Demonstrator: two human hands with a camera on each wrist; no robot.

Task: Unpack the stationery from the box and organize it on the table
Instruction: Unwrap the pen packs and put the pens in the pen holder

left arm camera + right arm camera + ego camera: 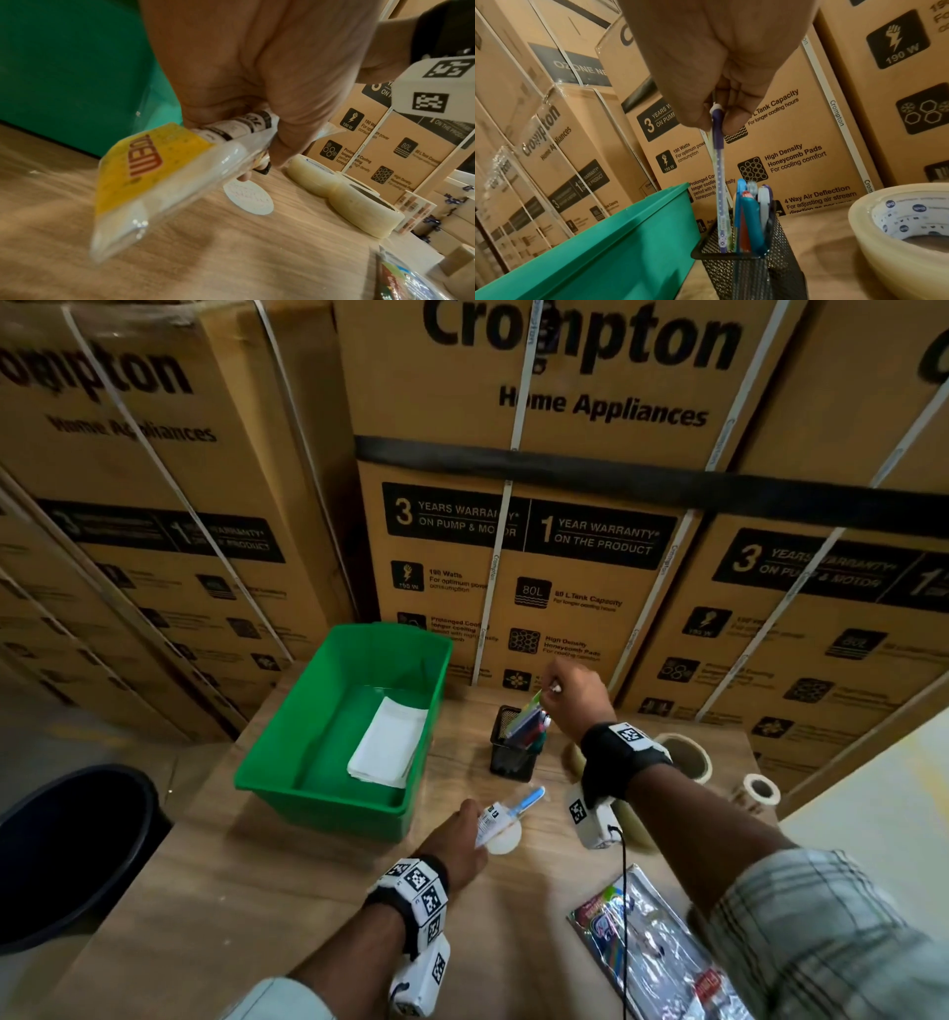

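Left grip (257, 81) clamps a plastic packet (154, 182) over my worktop (231, 263); right grip (721, 60) pinches a pen (718, 158), tip inside the holder (752, 272).

- My right hand (572, 698) is raised, arm extended forward, wrist band facing up; thumb and fingertips (734, 119) pinch together, pointing down.
- My left hand (464, 834) is held low and nearer, fingers (290, 142) curled in a grip.

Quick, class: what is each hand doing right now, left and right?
Left hand: grips a clear stationery packet.
Right hand: pinches a purple pen over the mesh pen holder.
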